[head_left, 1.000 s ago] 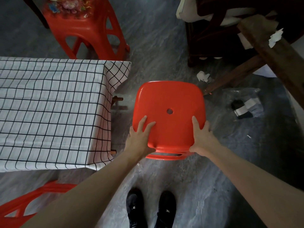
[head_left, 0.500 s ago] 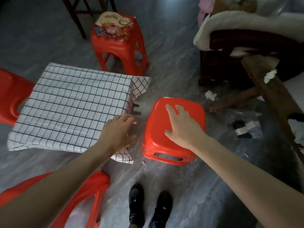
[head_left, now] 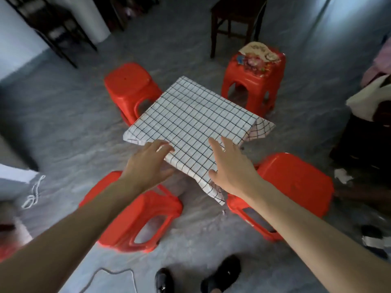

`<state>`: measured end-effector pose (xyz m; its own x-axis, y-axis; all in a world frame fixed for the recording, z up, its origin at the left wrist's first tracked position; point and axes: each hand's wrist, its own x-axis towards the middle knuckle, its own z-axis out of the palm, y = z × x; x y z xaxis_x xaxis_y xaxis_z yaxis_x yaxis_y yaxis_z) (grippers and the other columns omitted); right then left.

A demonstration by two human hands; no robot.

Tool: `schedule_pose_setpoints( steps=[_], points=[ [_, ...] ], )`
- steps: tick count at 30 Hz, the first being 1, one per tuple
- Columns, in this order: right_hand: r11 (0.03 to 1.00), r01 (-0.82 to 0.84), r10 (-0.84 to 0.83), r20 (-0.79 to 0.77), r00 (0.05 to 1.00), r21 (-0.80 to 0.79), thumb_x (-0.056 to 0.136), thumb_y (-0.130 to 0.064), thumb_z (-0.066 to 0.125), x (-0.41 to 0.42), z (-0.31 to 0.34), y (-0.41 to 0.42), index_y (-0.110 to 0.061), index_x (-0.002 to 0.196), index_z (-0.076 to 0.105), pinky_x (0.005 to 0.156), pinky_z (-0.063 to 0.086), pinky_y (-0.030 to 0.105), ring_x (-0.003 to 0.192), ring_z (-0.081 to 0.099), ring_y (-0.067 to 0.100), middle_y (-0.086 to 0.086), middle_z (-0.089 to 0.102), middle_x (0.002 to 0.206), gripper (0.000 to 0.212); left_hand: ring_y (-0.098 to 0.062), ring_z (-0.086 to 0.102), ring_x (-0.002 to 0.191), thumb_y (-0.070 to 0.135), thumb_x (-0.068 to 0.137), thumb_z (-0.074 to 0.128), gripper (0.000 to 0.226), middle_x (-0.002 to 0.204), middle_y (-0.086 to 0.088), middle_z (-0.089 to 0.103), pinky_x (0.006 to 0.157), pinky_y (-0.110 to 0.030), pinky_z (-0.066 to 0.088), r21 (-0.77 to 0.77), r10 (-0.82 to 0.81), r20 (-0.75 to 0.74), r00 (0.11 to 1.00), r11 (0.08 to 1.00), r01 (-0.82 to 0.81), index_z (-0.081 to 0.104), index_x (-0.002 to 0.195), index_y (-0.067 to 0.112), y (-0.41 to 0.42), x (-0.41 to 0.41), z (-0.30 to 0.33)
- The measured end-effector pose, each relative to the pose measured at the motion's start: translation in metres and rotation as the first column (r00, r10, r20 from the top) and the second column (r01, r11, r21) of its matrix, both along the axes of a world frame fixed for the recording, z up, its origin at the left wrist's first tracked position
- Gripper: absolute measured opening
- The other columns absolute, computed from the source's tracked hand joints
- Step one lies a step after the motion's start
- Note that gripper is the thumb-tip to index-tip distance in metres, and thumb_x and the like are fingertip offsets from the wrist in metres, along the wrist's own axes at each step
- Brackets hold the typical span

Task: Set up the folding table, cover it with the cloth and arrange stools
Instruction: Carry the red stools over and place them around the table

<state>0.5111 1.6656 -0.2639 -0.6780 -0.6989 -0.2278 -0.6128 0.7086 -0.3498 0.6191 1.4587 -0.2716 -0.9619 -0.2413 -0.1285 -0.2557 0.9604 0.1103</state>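
A low folding table stands in the middle, hidden under a white cloth with a black grid [head_left: 196,115]. Red plastic stools surround it: one at the far left [head_left: 129,85], one at the near left [head_left: 135,218], one at the near right [head_left: 296,182]. A taller red stool [head_left: 251,81] at the far right carries a patterned item on its seat. My left hand [head_left: 146,163] hovers over the cloth's near left edge, fingers apart. My right hand [head_left: 232,168] is spread over the near corner of the cloth. Neither hand holds anything.
A dark wooden chair [head_left: 237,20] stands behind the table. Dark furniture with white cloth [head_left: 368,115] is at the right edge. White cord [head_left: 33,193] and a cable [head_left: 114,273] lie on the grey floor, with crumpled paper [head_left: 342,176] at the right. My black shoes [head_left: 220,273] are below.
Both hands left the near right stool and moved over the cloth's near edge. The view rose and swung left, so all the stools around the table show.
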Motion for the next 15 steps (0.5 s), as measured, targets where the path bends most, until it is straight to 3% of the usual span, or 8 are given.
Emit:
schedule_pose_setpoints(
  steps=[5, 9, 15],
  points=[
    [0.993, -0.113, 0.113, 0.013, 0.994, 0.034, 0.087, -0.034, 0.063, 0.055, 0.019, -0.050, -0.022, 0.149, 0.021, 0.096, 0.047, 0.045, 0.130, 0.037, 0.032, 0.011, 0.025, 0.148, 0.076, -0.030, 0.055, 0.112, 0.049, 0.068, 0.058, 0.055, 0.131, 0.000, 0.053, 0.085, -0.046, 0.049, -0.006, 0.151, 0.057, 0.987, 0.989, -0.151, 0.055, 0.119, 0.027, -0.050, 0.092, 0.014],
    [0.985, -0.160, 0.159, 0.017, 0.987, 0.067, 0.088, -0.034, 0.061, 0.100, 0.035, -0.081, -0.022, 0.146, 0.026, 0.092, 0.047, 0.043, 0.128, 0.038, 0.030, 0.010, 0.027, 0.146, 0.070, -0.030, 0.048, 0.123, 0.042, 0.072, 0.071, 0.061, 0.141, -0.002, 0.046, 0.096, -0.045, 0.044, -0.001, 0.233, 0.123, 0.965, 0.972, -0.235, 0.055, 0.128, 0.024, -0.079, 0.160, 0.026],
    [0.980, -0.188, 0.186, 0.027, 0.982, 0.070, 0.088, -0.036, 0.062, 0.184, 0.061, -0.134, -0.023, 0.148, 0.026, 0.094, 0.047, 0.043, 0.131, 0.037, 0.027, 0.007, 0.026, 0.147, 0.071, -0.021, 0.039, 0.131, 0.044, 0.078, 0.068, 0.060, 0.147, 0.005, 0.038, 0.101, -0.039, 0.037, 0.047, 0.306, 0.140, 0.942, 0.948, -0.315, 0.049, 0.134, 0.031, -0.120, 0.271, 0.049]
  ],
)
